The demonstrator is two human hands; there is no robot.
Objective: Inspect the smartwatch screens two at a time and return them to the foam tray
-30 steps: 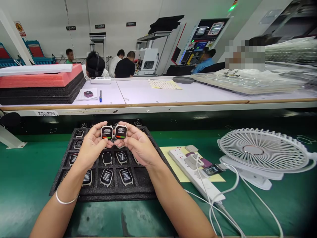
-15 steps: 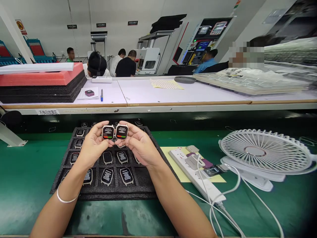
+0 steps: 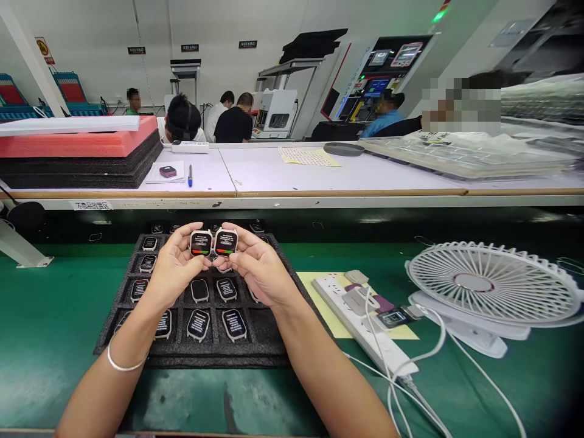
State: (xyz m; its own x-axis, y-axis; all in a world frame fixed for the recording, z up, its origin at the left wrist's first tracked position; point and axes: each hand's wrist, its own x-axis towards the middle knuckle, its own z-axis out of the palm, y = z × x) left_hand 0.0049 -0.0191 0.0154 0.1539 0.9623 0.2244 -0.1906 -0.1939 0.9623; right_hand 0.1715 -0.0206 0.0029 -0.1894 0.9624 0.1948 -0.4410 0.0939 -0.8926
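My left hand (image 3: 180,267) is closed on a square smartwatch body (image 3: 201,243) without a strap, held by its edges. A matching smartwatch body (image 3: 225,242) is gripped in my right hand (image 3: 262,264), side by side with the first. Both lit screens face me, with white text and a red and green band at the bottom; the text is too small to read. Below them lies a black foam tray (image 3: 214,350) whose compartments hold several more watch bodies, such as one watch (image 3: 234,324) near the front. My forearms and hands hide parts of the tray.
Right of the tray, a white power strip (image 3: 365,322) with cables lies partly on yellow paper (image 3: 404,330). Farther right is a white fan (image 3: 474,283). A raised shelf (image 3: 283,182) crosses behind, with foam sheets (image 3: 82,143) at left. Several people sit beyond.
Both hands keep hold of the two watches in nearly the same pose. The whole view has shifted slightly, so things appear a little farther right.
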